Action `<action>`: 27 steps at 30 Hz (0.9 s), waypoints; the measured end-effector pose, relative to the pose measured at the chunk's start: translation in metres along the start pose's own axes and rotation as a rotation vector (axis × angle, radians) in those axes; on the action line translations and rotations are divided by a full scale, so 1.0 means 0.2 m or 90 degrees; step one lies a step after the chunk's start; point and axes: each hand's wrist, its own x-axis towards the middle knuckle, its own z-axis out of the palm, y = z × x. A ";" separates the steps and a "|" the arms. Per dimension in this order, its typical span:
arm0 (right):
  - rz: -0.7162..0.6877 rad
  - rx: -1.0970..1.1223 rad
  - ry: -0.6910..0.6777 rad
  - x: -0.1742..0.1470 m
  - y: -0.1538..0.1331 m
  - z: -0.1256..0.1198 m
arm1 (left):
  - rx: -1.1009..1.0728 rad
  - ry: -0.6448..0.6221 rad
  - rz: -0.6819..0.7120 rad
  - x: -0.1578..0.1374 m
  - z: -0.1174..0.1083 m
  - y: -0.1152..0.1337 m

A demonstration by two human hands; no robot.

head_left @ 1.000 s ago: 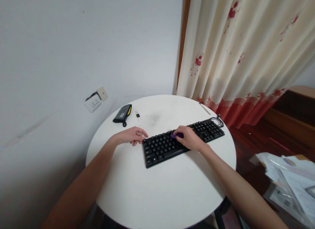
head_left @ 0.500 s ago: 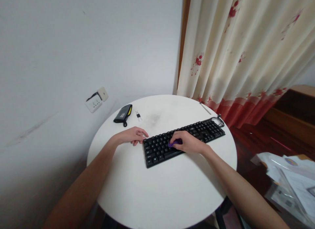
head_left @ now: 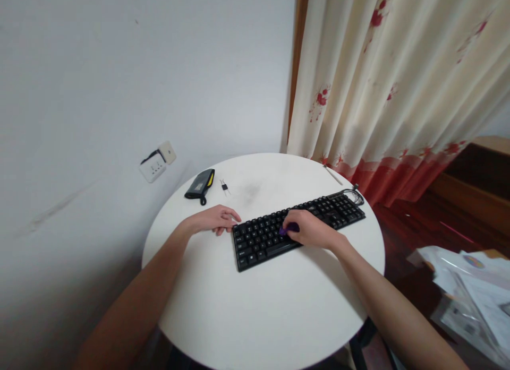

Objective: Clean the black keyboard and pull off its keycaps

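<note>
A black keyboard (head_left: pixel 258 239) lies at a slant on the round white table (head_left: pixel 223 306). Pinched in the fingers of my right hand (head_left: pixel 307 229) is a small, soft-looking purple piece (head_left: pixel 287 230), pressed on the keys around the middle of the keyboard. Most of that piece is covered by my hand, and its exact kind cannot be made out. My left hand (head_left: pixel 213 220) rests on the table at the keyboard's upper left corner. Its fingers are loosely bent and apart, with the tips against the corner.
Behind my left hand lie a dark grey pouch (head_left: pixel 199 184) and a small black clip-like item with thin prongs (head_left: pixel 224 187). A coiled cable (head_left: pixel 354 196) sits at the keyboard's right end. A thin stick (head_left: pixel 333 174) lies near the back edge, by the curtain (head_left: pixel 358 110).
My right hand has slid a little to the right along the keys with the purple piece. My left hand and the keyboard have stayed where they were.
</note>
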 end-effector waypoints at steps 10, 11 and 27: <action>0.059 0.003 0.146 0.02 0.06 0.02 | 0.008 -0.002 -0.003 0.01 0.00 -0.01; 0.084 -0.021 0.160 0.03 0.09 0.02 | 0.008 -0.004 -0.001 0.01 0.00 -0.01; -0.010 0.071 0.077 0.01 0.03 -0.01 | -0.001 -0.007 -0.003 0.00 0.00 0.00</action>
